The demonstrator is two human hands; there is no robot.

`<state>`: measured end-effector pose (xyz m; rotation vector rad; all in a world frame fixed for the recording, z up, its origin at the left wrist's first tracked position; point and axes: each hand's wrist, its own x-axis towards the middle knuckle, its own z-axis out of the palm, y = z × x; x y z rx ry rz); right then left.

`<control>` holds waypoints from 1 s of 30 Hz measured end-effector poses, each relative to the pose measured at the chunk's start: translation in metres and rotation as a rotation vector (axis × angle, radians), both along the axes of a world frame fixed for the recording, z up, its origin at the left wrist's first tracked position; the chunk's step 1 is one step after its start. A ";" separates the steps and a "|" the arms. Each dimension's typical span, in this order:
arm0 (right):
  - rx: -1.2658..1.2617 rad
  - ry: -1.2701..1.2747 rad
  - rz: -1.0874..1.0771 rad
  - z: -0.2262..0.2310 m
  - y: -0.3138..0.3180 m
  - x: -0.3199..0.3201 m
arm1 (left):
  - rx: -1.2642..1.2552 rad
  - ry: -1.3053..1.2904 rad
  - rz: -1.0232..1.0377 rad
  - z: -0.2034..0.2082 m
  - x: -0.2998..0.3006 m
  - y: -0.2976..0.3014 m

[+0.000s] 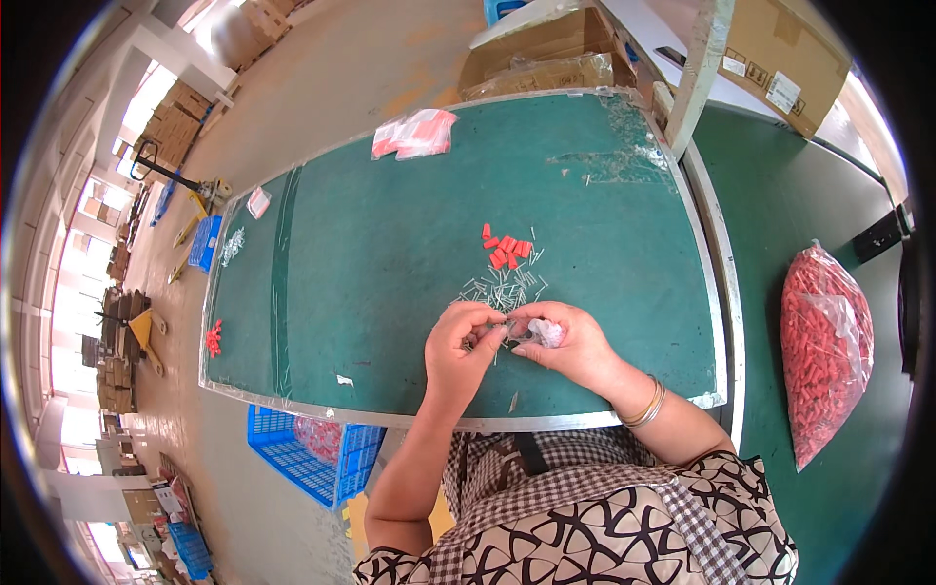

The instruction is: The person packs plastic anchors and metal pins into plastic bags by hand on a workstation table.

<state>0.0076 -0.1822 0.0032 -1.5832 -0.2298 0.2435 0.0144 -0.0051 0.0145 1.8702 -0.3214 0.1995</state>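
Both hands meet over the near part of the green tabletop point(390, 263). My right hand point(582, 346) is closed round a small crumpled clear plastic bag point(549, 333), its fingers curled toward the left. Close against it, my left hand point(458, 343) pinches with thumb and index finger; what lies between those fingertips is too small to make out. Just beyond the hands spreads a loose pile of thin metal nails or pins point(502, 291). Behind that pile lies a cluster of red plastic plugs point(507, 250).
Flat red-and-white bags point(414, 134) lie at the table's far edge. More red pieces point(214, 338) and metal pins point(232, 247) sit far left. A large bag of red plugs point(826, 356) rests on the right-hand surface. A blue crate point(312, 463) stands below the front edge.
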 end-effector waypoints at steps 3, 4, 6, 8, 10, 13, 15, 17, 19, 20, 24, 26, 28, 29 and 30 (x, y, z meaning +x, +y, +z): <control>0.025 0.015 0.004 0.001 -0.001 0.000 | 0.021 0.024 0.096 -0.004 0.012 0.004; 0.037 0.014 -0.002 0.001 -0.001 -0.001 | 0.100 -0.026 0.107 -0.002 0.021 0.004; 0.020 -0.025 0.000 -0.001 -0.001 -0.002 | 0.237 -0.031 0.115 -0.006 0.049 0.003; 0.004 -0.068 0.005 -0.002 -0.001 -0.001 | 0.375 -0.040 0.127 -0.013 0.072 0.000; -0.008 -0.012 0.003 -0.003 -0.002 0.000 | 0.559 -0.089 0.128 -0.023 0.093 -0.007; 0.052 -0.020 -0.031 -0.009 -0.003 0.002 | 0.713 -0.245 0.135 -0.031 0.115 -0.011; 0.042 -0.013 -0.038 -0.008 -0.003 0.002 | 0.769 -0.219 0.069 -0.032 0.126 -0.011; 0.033 -0.003 -0.041 -0.008 -0.003 0.003 | 0.827 -0.190 0.004 -0.031 0.131 -0.010; 0.027 -0.029 -0.049 -0.009 -0.003 0.003 | 0.988 -0.161 -0.042 -0.026 0.132 -0.013; 0.028 -0.026 -0.051 -0.009 -0.003 0.003 | 0.989 -0.160 -0.045 -0.026 0.135 -0.012; -0.022 -0.047 -0.090 -0.010 -0.003 0.005 | 0.907 -0.124 -0.072 -0.021 0.139 -0.007; -0.028 -0.045 -0.105 -0.010 -0.004 0.008 | 0.817 -0.080 -0.054 -0.013 0.133 -0.001; 0.001 -0.017 -0.132 -0.008 -0.005 0.008 | 0.336 0.148 -0.052 0.002 0.110 0.002; 0.001 -0.014 -0.139 -0.006 -0.006 0.007 | 0.337 0.150 -0.059 0.012 0.095 0.001; 0.014 0.032 -0.135 -0.004 -0.007 0.007 | 0.173 0.199 -0.166 0.022 0.079 0.000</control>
